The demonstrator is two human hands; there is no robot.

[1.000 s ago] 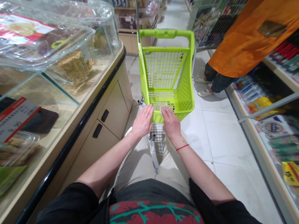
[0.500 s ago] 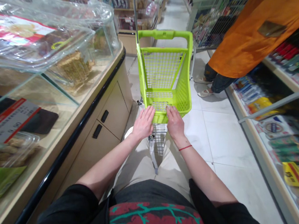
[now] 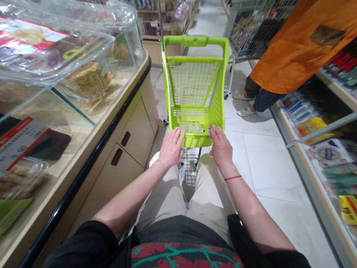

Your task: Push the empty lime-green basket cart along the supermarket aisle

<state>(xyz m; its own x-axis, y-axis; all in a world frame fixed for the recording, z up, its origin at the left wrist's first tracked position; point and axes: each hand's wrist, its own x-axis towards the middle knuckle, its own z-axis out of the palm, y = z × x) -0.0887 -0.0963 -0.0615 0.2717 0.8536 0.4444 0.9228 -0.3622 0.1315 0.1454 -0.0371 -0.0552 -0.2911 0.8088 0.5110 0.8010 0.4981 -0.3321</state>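
The left hand (image 3: 172, 147) and the right hand (image 3: 221, 146), a red string around its wrist, lie open and palm down on the near rim (image 3: 192, 140) of a lime-green plastic shopping cart (image 3: 192, 84). The grip is apart on both sides: neither hand curls around the rim or clamps it, and the hands sit well separated at its two corners. The cart stands on the tile floor (image 3: 258, 169) directly ahead of the grip. Its open mesh and small wheels suggest a light, stiff thing that should roll easily, and the rim or the raised handle bar (image 3: 193, 41) at the far end looks the surest place to hold. Both forearms reach forward and down from black sleeves (image 3: 82, 243), above beige trousers (image 3: 164, 201). Left of the grip runs a glass display desk (image 3: 110, 135) holding packaged food, while to the right are stocked shelves (image 3: 319, 197). Ahead and to the right stands a person in an orange apron (image 3: 304, 45).
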